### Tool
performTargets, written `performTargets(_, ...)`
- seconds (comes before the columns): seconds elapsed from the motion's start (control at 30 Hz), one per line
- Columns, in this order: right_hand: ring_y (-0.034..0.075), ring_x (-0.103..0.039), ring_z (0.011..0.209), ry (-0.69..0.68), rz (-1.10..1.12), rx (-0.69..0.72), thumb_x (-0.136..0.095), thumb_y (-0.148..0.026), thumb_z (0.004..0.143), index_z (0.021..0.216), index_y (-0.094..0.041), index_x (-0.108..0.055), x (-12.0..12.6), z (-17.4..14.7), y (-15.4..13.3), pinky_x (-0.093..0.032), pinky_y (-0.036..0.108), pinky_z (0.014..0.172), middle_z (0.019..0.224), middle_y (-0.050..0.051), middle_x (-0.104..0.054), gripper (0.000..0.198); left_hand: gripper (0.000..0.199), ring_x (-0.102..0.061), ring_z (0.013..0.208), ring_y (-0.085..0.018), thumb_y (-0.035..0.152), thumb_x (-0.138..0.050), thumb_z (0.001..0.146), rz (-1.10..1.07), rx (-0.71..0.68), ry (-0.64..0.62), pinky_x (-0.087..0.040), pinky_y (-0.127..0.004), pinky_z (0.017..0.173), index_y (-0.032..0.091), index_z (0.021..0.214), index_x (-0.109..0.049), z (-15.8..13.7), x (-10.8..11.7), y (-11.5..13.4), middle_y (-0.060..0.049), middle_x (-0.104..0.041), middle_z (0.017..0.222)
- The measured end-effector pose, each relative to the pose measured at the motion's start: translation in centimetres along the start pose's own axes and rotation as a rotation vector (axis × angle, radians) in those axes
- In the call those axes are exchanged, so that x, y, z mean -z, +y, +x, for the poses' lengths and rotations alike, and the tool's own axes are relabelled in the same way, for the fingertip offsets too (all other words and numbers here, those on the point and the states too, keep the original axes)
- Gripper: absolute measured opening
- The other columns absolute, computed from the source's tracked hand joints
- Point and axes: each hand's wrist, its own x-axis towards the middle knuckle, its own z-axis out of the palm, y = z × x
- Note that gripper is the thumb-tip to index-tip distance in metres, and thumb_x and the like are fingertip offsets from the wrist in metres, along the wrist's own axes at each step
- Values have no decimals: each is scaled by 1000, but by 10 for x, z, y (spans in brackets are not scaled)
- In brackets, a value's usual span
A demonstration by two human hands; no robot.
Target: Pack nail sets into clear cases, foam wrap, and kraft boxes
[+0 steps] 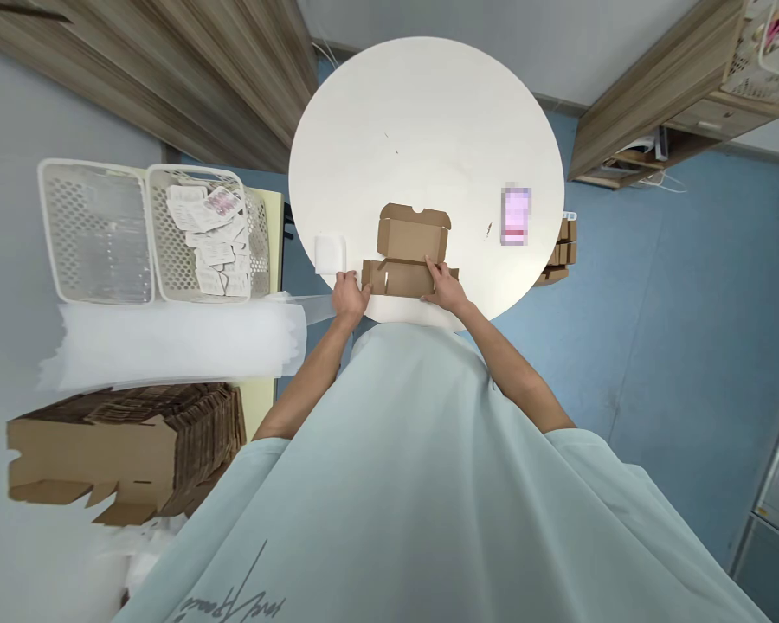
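Observation:
A brown cardboard box, partly folded with its lid raised back, lies at the near edge of the round white table. My left hand grips the left end of the box at a side flap. At the right end, my right hand holds the front part, its index finger reaching inside and its thumb low at the front edge. Just behind my left hand is a small white square item, its kind unclear.
The round table carries a blurred phone at right. On my left are white baskets, one with printed cards, a roll of translucent wrap and stacked flat cardboard boxes. More brown boxes sit beyond the table's right edge.

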Motion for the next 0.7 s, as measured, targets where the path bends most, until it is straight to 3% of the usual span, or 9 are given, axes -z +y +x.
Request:
performTargets(0.13, 43, -71, 136, 2, -1, 1, -92, -31, 91, 189, -38, -12, -1, 1, 1, -64, 60, 113, 177, 21, -40, 127, 24, -75, 129, -34, 28, -61, 108, 18, 12, -69, -57, -43, 116, 19, 124, -77, 1, 0, 2, -17, -77, 139)
performTargets(0.27, 43, -72, 134, 5, -3, 6, -93, -32, 88, 189, -38, -11, -4, 4, 3, -64, 60, 112, 178, 21, -40, 130, 20, -79, 118, -32, 28, -64, 106, -43, -19, -80, -59, -40, 106, 21, 122, -74, -8, -4, 18, -12, -84, 120)
performTargets(0.4, 44, -71, 137, -3, -2, 9, -95, -31, 87, 189, -37, -12, -4, 5, 3, -63, 59, 114, 179, 22, -39, 131, 33, -79, 118, -30, 43, -68, 109, -113, -135, -97, -58, -41, 109, 19, 132, -70, -17, -12, 34, -15, -81, 137)
performTargets(0.5, 43, -72, 137, -19, 4, 12, -96, -31, 87, 189, -39, -11, -2, 4, 3, -63, 59, 114, 182, 23, -35, 133, 38, -79, 118, -30, 38, -63, 111, -118, -129, -121, -57, -41, 110, 17, 143, -66, -16, -15, 34, -16, -81, 139)
performTargets(0.7, 48, -68, 145, -41, 9, 13, -101, -32, 83, 189, -40, -7, -3, 2, 3, -64, 59, 113, 185, 25, -29, 142, 25, -79, 113, -33, 33, -56, 111, 18, -55, -176, -59, -41, 98, 21, 117, -77, -10, -15, 31, -15, -85, 119)
